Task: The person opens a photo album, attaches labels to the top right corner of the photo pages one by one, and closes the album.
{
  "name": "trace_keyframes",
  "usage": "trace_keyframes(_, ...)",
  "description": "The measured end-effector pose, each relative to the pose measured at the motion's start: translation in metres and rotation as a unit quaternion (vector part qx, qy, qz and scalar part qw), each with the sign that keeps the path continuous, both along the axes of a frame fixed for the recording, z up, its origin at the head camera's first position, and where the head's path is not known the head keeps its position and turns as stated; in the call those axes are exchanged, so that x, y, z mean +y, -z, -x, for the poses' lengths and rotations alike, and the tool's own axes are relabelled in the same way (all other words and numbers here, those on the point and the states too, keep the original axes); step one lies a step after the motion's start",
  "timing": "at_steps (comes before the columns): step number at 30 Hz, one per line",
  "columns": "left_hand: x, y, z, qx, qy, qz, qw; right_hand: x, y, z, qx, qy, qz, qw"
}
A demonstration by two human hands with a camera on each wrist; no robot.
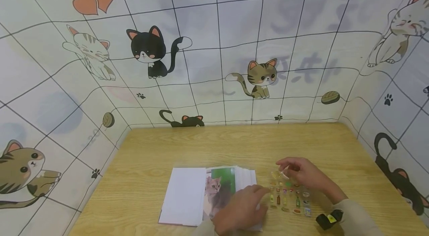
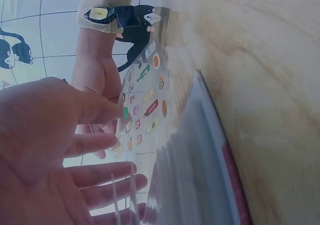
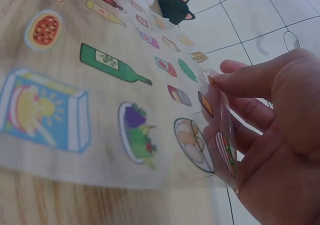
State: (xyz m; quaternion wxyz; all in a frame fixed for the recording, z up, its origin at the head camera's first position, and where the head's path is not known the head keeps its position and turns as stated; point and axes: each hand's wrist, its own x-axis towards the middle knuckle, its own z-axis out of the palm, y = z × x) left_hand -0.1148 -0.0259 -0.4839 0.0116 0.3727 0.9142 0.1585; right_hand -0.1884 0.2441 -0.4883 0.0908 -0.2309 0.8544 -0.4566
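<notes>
A transparent sticker sheet [image 1: 285,200] printed with small food and bottle pictures lies on the wooden table. My right hand [image 1: 303,172] is at its far edge, and in the right wrist view thumb and fingers pinch the curled-up edge of the sheet [image 3: 165,100]. To its left an open book [image 1: 186,195] shows a blank white page and a page with a cat photo [image 1: 219,187]. Over that photo page reaches my left hand [image 1: 241,206], its fingers extended towards the sheet's left edge. The left wrist view shows those fingers [image 2: 100,177] loosely spread above the book's page edges.
The wooden table [image 1: 234,146] runs back to a white, grid-patterned wall covering [image 1: 201,61] with cartoon cats, which also closes off both sides. A black band [image 1: 330,219] with a yellow mark is worn on the right wrist.
</notes>
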Motion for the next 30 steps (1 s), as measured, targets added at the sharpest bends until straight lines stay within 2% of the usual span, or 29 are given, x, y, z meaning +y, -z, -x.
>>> trace_keyframes(6,-0.001,0.004,0.005,0.003,-0.026,-0.073,0.997,-0.002,-0.003,-0.001,0.003,-0.016,0.019,0.9997)
trace_keyframes(11,-0.001,0.004,0.009,-0.004,-0.045,-0.158,0.9864,-0.005,-0.007,-0.002,0.018,-0.041,0.046,0.998)
trace_keyframes(14,0.0,0.003,0.012,-0.016,-0.056,-0.206,0.9768,-0.008,-0.011,-0.003,0.024,-0.047,0.055,0.9971)
trace_keyframes(18,0.002,0.001,0.015,-0.053,-0.069,-0.256,0.9627,-0.013,-0.016,-0.006,0.025,-0.048,0.06,0.9967)
trace_keyframes(25,0.004,0.0,0.018,-0.123,-0.082,-0.312,0.9384,-0.021,-0.023,-0.009,0.015,-0.049,0.066,0.9965)
trace_keyframes(30,0.004,-0.001,0.019,-0.172,-0.075,-0.353,0.9168,-0.026,-0.026,-0.011,0.016,-0.052,0.073,0.9958)
